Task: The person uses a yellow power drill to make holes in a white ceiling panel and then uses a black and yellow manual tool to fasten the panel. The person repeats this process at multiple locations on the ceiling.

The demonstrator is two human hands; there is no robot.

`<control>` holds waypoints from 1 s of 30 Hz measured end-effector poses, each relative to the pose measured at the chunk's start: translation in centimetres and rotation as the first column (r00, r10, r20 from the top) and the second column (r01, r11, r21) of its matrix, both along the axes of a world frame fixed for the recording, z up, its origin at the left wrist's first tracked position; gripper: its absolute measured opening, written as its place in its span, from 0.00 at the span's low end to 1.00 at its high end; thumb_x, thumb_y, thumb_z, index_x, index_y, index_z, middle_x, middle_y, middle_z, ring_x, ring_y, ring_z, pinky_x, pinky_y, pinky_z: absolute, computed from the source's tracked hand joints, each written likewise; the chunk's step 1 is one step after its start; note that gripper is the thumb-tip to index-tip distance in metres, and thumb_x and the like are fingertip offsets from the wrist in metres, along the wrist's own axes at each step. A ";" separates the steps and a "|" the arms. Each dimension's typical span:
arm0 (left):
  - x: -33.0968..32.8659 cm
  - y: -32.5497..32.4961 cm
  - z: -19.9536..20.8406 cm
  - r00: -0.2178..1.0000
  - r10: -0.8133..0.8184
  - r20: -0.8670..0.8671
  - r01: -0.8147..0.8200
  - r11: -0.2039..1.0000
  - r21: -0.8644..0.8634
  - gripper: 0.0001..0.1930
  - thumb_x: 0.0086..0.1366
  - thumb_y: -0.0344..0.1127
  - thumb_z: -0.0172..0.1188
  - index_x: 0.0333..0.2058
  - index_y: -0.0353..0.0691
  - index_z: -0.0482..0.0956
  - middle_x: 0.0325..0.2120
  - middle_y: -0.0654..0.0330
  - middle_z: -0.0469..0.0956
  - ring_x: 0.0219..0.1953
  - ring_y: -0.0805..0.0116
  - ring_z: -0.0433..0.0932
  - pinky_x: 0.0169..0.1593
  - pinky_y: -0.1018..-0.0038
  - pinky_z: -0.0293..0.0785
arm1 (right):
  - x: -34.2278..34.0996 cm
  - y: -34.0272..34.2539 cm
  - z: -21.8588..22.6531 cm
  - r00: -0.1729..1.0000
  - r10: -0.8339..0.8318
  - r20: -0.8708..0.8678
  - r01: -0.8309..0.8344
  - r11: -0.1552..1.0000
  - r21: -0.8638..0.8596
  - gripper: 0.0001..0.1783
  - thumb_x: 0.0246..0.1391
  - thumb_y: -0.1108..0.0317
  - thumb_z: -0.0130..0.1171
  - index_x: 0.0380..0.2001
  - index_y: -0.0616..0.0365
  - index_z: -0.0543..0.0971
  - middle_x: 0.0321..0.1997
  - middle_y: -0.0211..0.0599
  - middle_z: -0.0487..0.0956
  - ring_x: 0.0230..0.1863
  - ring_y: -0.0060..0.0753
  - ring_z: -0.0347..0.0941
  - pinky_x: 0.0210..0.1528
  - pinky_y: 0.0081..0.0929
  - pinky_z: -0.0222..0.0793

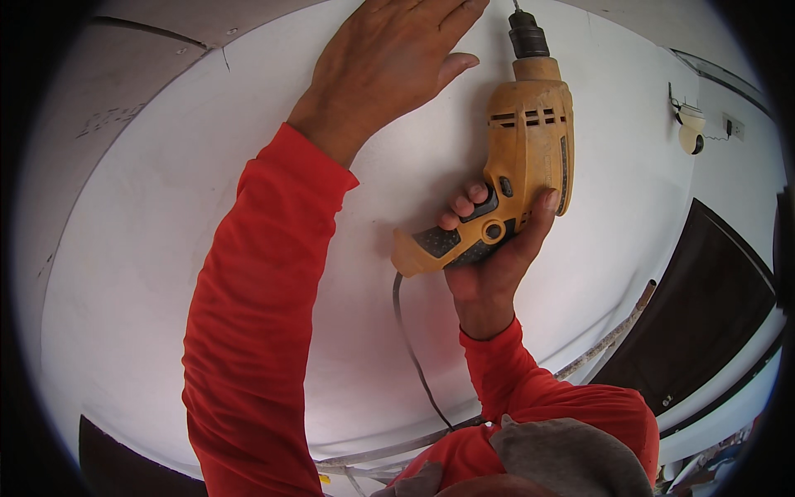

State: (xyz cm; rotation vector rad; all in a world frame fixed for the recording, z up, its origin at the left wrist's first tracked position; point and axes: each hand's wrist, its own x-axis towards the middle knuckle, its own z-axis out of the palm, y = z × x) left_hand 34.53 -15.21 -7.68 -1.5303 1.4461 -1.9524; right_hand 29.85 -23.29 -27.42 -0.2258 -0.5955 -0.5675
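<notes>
A yellow and black corded power drill (528, 112) points upward in front of the white wall (406, 157). My right hand (501, 272) grips its handle, with fingertips by the black trigger (480, 204) and the thumb along the body. A thin bit stands in the dark chuck (528, 36), its tip cut off by the upper edge. To the left of the chuck, my left hand (377, 70) is raised, fingers stretched out and holding nothing. Its fingertips run out of view, so whether they touch a surface is hidden. The drill's grey cord (406, 335) hangs from the handle.
A white camera (691, 124) is mounted on the right wall beside an outlet (734, 127). Below stand a dark door (691, 306) and a slanting worn pole (613, 333). Another dark panel (124, 460) shows at lower left. Ceiling panels (124, 91) border the wall.
</notes>
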 end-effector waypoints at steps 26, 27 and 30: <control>0.0 -0.2 -0.2 1.000 0.002 0.006 -0.002 1.000 0.003 0.34 0.65 0.45 0.66 0.63 0.29 0.69 0.62 0.49 0.71 0.64 0.55 0.69 0.69 0.62 0.65 | 0.3 -0.2 -0.1 0.998 -0.060 0.025 0.061 0.998 -0.016 0.38 0.64 0.31 0.50 0.56 0.56 0.68 0.41 0.37 0.77 0.36 0.36 0.79 0.31 0.34 0.78; 0.0 -0.2 -0.2 1.000 0.003 0.012 -0.003 1.000 0.003 0.34 0.65 0.45 0.66 0.63 0.29 0.69 0.62 0.49 0.71 0.64 0.55 0.69 0.69 0.62 0.65 | 0.3 -0.2 -0.2 0.998 -0.055 0.035 0.056 0.998 -0.013 0.38 0.64 0.31 0.50 0.56 0.56 0.68 0.41 0.37 0.77 0.36 0.36 0.79 0.31 0.34 0.78; 0.1 -0.2 -0.2 1.000 -0.015 0.010 0.015 1.000 -0.009 0.32 0.65 0.44 0.66 0.61 0.30 0.71 0.62 0.48 0.71 0.64 0.54 0.69 0.69 0.61 0.65 | 0.3 -0.1 -0.2 0.998 -0.052 0.026 0.052 0.999 -0.010 0.38 0.64 0.31 0.49 0.56 0.56 0.68 0.41 0.36 0.77 0.36 0.36 0.78 0.31 0.34 0.78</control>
